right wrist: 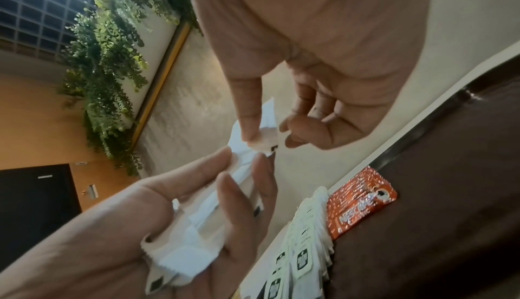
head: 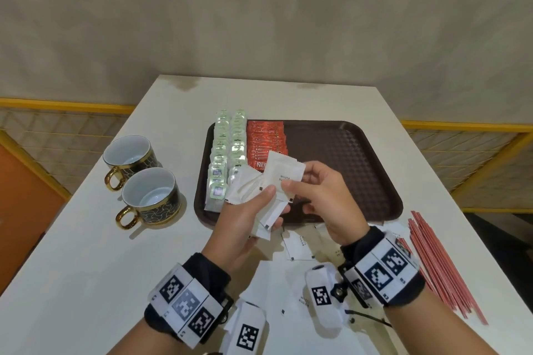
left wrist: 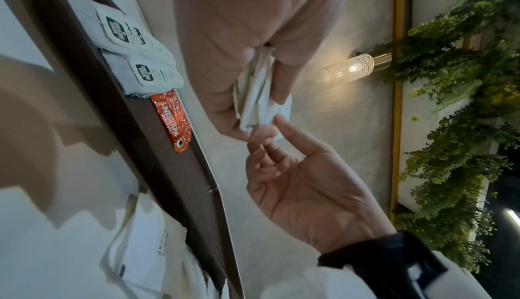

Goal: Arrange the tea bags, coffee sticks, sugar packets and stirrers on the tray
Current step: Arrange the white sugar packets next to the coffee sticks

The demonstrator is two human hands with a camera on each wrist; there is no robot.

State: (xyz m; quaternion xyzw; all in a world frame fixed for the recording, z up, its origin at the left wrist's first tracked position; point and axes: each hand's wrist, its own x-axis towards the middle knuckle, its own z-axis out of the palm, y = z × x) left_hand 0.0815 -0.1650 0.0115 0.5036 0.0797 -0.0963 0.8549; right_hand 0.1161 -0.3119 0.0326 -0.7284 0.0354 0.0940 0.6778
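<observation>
The sugar packets (head: 253, 196) are gathered in a small stack in the left hand (head: 245, 219), whose fingers and thumb curl around them, above the near edge of the tray (head: 346, 153). The right hand (head: 320, 196) pinches one white packet (head: 284, 173) between thumb and finger at the top of this stack; I judge it is being added or squared with the others, so that they can go down together as one neat row. On the tray, the tea bags (head: 227, 153) lie in two rows along its left edge, and the coffee sticks (head: 266, 138) lie just beside them, so the bare right part seems kept for the sugar and stirrers. More packets (head: 298, 245) are scattered on the worktop near its front edge. The stirrers (head: 438, 262) wait in a bundle close to the right edge of the worktop, and two cups (head: 144, 179) stand toward the left edge.
</observation>
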